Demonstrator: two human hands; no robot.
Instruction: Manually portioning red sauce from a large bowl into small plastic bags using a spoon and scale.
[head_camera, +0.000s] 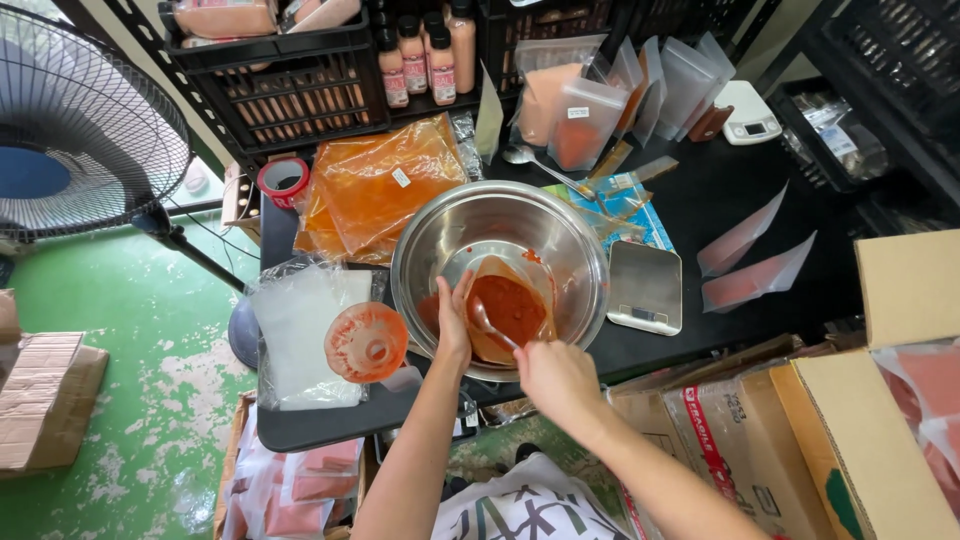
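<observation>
Close to me, the person's right hand (556, 377) is closed around the handle of a spoon (490, 322), and the bowl of the spoon is down in the red sauce. The left hand (453, 322) is clamped on the edge of a clear pouch (508, 310) and holds its mouth open inside the big steel bowl (500, 275), which stands on the black table (700, 200). The pouch looks already well filled with sauce, and in the bowl itself I see only smears and a small rest at the bottom, so I judge the scooping is near its end for this pouch; the pouch is not yet closed. Just left of the bowl an orange funnel (366, 343) lies on a stack of empty clear bags (300, 335), which seem not yet used. Right of the bowl sits a small flat scale (645, 288) with nothing on it. Further back, flat bags with orange sauce (378, 185) lie in a pile, beside a roll of red tape (284, 180). At the far side stand some upright pouches (580, 120), a few filled and others empty, and behind them sauce bottles (425, 55) in a black crate.
</observation>
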